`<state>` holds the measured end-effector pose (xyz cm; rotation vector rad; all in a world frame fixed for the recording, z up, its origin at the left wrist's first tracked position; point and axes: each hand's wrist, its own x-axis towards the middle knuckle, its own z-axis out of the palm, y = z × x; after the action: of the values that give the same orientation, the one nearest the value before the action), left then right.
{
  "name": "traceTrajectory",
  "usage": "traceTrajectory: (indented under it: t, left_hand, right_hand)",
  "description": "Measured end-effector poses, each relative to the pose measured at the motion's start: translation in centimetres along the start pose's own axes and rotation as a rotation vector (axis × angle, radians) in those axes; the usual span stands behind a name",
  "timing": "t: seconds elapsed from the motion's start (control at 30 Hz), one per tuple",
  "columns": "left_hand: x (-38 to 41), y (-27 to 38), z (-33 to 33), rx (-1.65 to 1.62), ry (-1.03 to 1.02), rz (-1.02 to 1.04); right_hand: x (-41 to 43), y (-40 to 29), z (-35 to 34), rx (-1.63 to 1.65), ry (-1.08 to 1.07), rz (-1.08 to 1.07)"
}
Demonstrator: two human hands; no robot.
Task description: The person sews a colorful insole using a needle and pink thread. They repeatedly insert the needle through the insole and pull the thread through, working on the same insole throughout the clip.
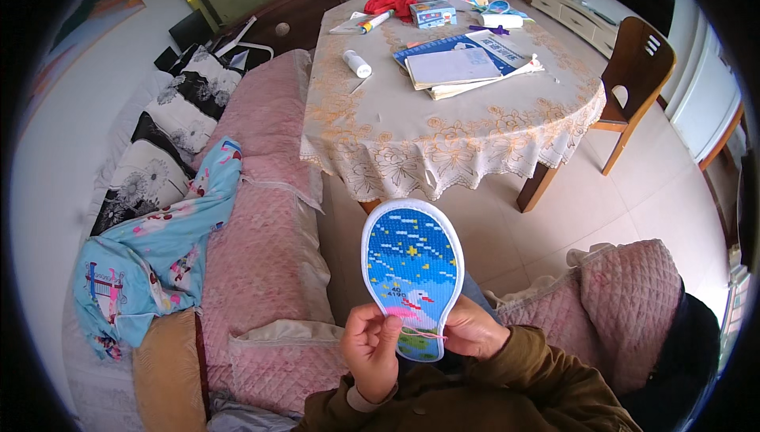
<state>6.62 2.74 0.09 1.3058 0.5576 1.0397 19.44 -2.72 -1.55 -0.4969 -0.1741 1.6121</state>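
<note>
A blue cross-stitch shoe insole (409, 260) with white binding stands upright before me, its wide end up. Its front shows a night sky with yellow stars, a white bird and a green patch; it bears printed digits. My left hand (374, 346) grips the lower left edge, thumb on the front beside a pink stitched area (402, 312). At the lower right edge is my right hand (475, 328), closed on the insole, some fingers hidden behind it. Pink thread (424, 333) runs across the front from the left thumb toward the right hand. I cannot make out a needle.
Ahead stands a table with a lace-edged tablecloth (368, 117), bearing books (454, 67), a white bottle (357, 64) and a small blue box (433, 15). A pink-quilted sofa (261, 289) with a light-blue garment (160, 254) is at left. A wooden chair (638, 70) is at right.
</note>
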Motion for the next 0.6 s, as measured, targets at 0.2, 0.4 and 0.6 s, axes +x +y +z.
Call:
traceTrajectory:
  t: [0.2,0.4,0.6]
  left_hand:
    - [0.1,0.2,-0.4,-0.038,-0.003,-0.025]
    - [0.3,0.3,-1.0,-0.122,0.011,-0.093]
    - [0.8,1.2,-3.0,-0.565,0.061,-0.314]
  right_hand:
    - [0.0,0.5,2.4,0.129,0.052,-0.179]
    - [1.1,0.6,1.1,0.191,0.068,-0.194]
    - [0.3,-2.3,-2.6,-0.121,0.233,-0.418]
